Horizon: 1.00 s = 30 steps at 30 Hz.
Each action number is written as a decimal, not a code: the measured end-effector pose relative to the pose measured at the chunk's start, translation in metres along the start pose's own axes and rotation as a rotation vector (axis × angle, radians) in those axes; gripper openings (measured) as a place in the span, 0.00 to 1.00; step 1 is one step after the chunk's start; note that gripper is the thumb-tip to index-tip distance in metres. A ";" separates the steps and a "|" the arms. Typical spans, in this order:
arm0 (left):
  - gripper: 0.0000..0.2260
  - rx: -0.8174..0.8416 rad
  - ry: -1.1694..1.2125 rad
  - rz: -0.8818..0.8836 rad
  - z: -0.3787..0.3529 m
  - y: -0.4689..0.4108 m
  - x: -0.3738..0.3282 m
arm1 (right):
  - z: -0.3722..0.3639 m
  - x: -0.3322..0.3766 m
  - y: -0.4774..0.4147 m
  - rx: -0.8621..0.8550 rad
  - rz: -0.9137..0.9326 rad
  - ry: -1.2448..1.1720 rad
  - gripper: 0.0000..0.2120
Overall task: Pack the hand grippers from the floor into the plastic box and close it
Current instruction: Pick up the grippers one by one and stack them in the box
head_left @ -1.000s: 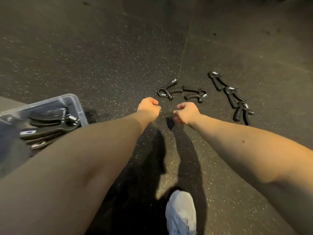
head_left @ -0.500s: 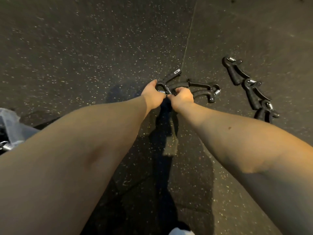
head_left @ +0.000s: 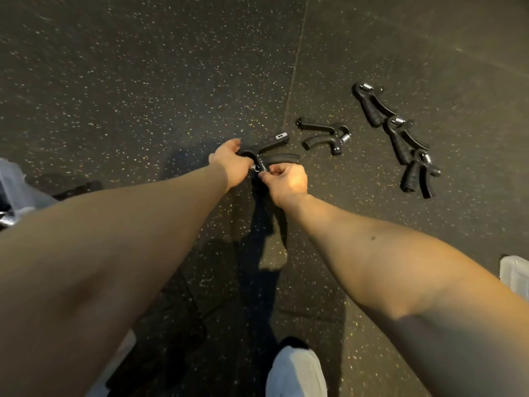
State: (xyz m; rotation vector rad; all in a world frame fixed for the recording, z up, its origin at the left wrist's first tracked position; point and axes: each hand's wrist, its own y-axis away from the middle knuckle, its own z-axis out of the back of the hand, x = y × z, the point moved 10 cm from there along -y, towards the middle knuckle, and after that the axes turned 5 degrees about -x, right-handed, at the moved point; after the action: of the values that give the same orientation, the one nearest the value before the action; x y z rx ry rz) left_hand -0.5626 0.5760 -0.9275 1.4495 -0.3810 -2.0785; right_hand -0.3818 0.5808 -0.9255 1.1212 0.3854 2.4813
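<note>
A black hand gripper (head_left: 270, 151) is held between both hands just above the speckled floor. My left hand (head_left: 230, 163) grips its spring end, and my right hand (head_left: 286, 181) pinches the same end from below. Its two handles point right. Another black hand gripper (head_left: 325, 137) lies on the floor to the right. Three more hand grippers (head_left: 400, 140) lie in a row farther right. The clear plastic box (head_left: 17, 187) shows only as a corner at the left edge.
The dark rubber floor has a seam (head_left: 294, 73) running away from me. My white shoe (head_left: 296, 371) is at the bottom centre. A white plastic piece (head_left: 515, 275), perhaps a lid, lies at the right edge.
Both hands reached forward to the nearest hand gripper and took hold of it; it has come away from the second one, which stays on the floor. The view moved right, off the box.
</note>
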 end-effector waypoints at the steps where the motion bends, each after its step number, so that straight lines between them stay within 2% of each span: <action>1: 0.29 -0.016 0.006 -0.013 0.005 0.009 -0.001 | 0.002 0.001 0.011 -0.004 0.017 -0.018 0.03; 10: 0.21 -0.111 0.033 -0.022 0.070 0.114 -0.019 | 0.028 0.030 0.119 0.044 0.111 -0.060 0.09; 12: 0.20 -0.107 0.057 -0.016 0.089 0.144 -0.024 | 0.038 0.049 0.147 0.087 0.143 -0.034 0.07; 17: 0.19 -0.115 0.048 -0.059 0.153 0.215 -0.039 | 0.057 0.104 0.212 0.147 0.247 0.047 0.05; 24: 0.24 -0.125 0.044 -0.131 0.230 0.302 -0.036 | 0.074 0.166 0.305 0.193 0.319 0.085 0.07; 27: 0.13 -0.091 0.003 -0.177 0.249 0.338 -0.036 | 0.072 0.176 0.340 0.215 0.343 0.095 0.08; 28: 0.14 -0.082 -0.016 -0.202 0.254 0.347 -0.034 | 0.068 0.176 0.350 0.220 0.342 0.093 0.08; 30: 0.25 -0.095 -0.052 -0.248 0.265 0.358 -0.026 | 0.059 0.172 0.366 0.224 0.322 0.067 0.08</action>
State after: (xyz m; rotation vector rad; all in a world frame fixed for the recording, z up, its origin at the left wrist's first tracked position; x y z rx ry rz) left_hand -0.6970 0.2829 -0.6188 1.4493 -0.1248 -2.2993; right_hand -0.5271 0.3394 -0.6290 1.2768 0.5517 2.8169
